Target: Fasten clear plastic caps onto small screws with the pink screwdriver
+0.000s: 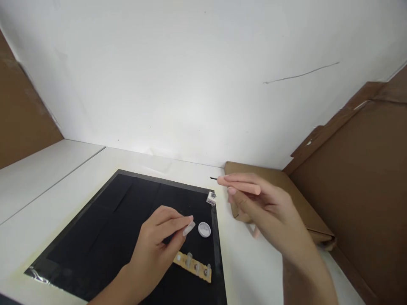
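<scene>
The right hand (263, 207) is occupying the near right of the scene, raised above the work surface, its thumb and fingers closing around a pink brush (243, 187); the thin dark tip of the brush is pointing left, and is staying clear of every other item. The left hand (157, 237) is working at near center, its thumb and fingertips pinching a small translucent piece (188, 229) that is projecting to the right, well apart from the brush tip. Just right of this piece, a round white dish (204, 229) is resting on a black mat (121, 212) and is showing pale contents. On the near side of the dish, a yellow strip (187, 263) is lying partly behind the left hand and is carrying several clear pieces (189, 259). Farther off, a small white box (210, 198) is sitting at the far right corner of the mat. Below the right hand, a pink part (256, 231) is showing on the white table (244, 271), partly hidden. A cardboard box (308, 212) is lying to the right, behind the right hand, and a white wall (190, 84) is closing off the far side.
</scene>
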Available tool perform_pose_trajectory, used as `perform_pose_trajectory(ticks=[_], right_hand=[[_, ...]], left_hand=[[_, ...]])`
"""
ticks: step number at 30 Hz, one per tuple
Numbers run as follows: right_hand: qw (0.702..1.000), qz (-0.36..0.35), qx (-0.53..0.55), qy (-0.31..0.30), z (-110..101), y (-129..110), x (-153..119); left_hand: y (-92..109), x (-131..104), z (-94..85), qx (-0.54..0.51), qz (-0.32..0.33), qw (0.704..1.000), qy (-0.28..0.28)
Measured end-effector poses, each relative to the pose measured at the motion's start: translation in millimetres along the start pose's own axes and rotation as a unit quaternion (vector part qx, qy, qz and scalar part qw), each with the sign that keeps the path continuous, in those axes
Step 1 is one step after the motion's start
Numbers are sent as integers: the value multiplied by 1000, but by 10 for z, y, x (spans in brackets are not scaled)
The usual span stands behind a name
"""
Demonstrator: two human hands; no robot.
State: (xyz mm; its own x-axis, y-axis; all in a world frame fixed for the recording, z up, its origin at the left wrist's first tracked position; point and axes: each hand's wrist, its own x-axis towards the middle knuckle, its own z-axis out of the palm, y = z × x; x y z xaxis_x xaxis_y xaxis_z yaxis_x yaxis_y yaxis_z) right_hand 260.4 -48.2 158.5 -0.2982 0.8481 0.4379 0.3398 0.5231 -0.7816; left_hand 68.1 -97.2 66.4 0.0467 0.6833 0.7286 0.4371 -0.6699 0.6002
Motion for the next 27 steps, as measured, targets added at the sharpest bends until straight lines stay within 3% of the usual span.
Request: perform_pose_trajectory(ticks=[6,12,27], right_hand=[[994,-32,-44,-98,124,-112,-58],[996,-41,-23,-69,181,-212,-74],[997,-27,15,-71,198,-246,-10]], left_hand=[[178,425,-97,-118,-81,989,-31],[252,643,-167,-166,-100,978,-72],[157,796,-219,-225,-94,959,-143]])
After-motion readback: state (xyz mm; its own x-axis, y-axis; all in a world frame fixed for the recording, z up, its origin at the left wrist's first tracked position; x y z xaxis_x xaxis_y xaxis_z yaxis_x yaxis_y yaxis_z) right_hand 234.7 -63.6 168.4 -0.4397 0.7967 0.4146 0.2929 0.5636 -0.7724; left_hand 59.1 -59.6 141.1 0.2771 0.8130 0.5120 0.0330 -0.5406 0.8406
